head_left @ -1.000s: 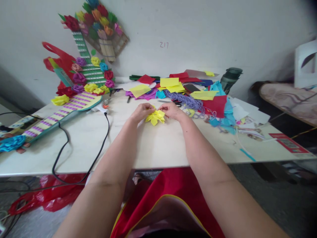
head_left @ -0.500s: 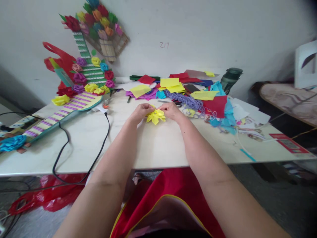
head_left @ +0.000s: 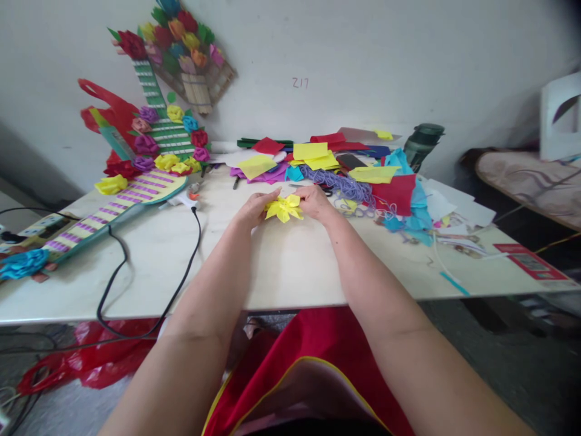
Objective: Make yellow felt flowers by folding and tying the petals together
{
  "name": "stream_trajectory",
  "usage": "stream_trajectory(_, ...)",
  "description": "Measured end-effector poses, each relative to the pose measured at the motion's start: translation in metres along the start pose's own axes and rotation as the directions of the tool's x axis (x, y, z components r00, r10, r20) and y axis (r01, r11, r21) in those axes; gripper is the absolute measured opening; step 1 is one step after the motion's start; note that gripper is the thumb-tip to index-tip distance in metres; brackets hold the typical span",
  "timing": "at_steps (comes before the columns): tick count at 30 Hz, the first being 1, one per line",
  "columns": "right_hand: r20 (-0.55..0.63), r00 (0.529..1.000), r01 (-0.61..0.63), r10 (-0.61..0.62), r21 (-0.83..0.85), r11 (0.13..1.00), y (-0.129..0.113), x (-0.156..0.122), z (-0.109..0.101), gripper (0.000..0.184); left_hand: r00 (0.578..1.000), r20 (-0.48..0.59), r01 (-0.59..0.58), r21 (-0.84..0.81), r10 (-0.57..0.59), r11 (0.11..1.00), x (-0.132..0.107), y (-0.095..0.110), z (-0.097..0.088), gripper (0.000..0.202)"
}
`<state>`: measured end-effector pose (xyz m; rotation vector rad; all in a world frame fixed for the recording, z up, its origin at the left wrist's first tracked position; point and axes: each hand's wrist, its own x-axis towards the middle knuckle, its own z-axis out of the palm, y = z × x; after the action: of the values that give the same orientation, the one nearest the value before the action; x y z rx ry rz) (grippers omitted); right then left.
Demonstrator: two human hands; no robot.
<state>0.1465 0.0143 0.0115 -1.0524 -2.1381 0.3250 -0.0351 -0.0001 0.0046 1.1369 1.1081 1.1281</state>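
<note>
Over the pale table (head_left: 295,266), left hand (head_left: 258,208) and right hand (head_left: 315,202) pinch a yellow paper flower (head_left: 284,209) — it looks flatter than a moment ago, so apparently it's being opened out.

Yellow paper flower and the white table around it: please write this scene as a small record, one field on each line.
held thing: yellow paper flower with pointed petals
left hand: fingers on the flower's left side
right hand: fingers on its right side
surface: long off-white table
behind right hand: tangled lavender yarn
back right: dark green bottle
left side: flat cream board with purple stripes
</note>
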Motion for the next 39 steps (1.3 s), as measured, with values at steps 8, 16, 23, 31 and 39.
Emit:
stream_trajectory(8,0.003,1.0,-0.015,0.015,-0.103,0.995,-0.004,-0.001,0.0,0.016,0.997,-0.013,0.076,0.0,-0.076,0.997,-0.004,0.003,0.001,0.03)
stream_trajectory(16,0.039,0.998,0.067,-0.058,-0.287,0.956,-0.015,-0.003,-0.004,0.017,0.992,-0.017,0.125,-0.032,-0.126,0.992,-0.006,0.006,0.005,0.014)
stream_trajectory(23,0.028,0.998,0.069,-0.064,-0.271,0.96,-0.016,-0.003,-0.003,0.021,0.992,-0.006,0.129,-0.044,-0.129,0.991,-0.002,0.003,-0.001,0.01)
stream_trajectory(31,-0.002,1.0,0.023,-0.024,-0.207,0.978,-0.014,-0.003,-0.002,0.019,0.998,0.011,0.057,0.023,-0.058,0.998,-0.008,0.007,-0.002,0.014)
stream_trajectory(39,0.083,0.994,-0.059,0.064,-0.068,0.996,-0.011,-0.002,-0.003,0.018,0.997,0.07,0.012,0.05,-0.015,0.999,-0.004,0.005,-0.006,0.012)
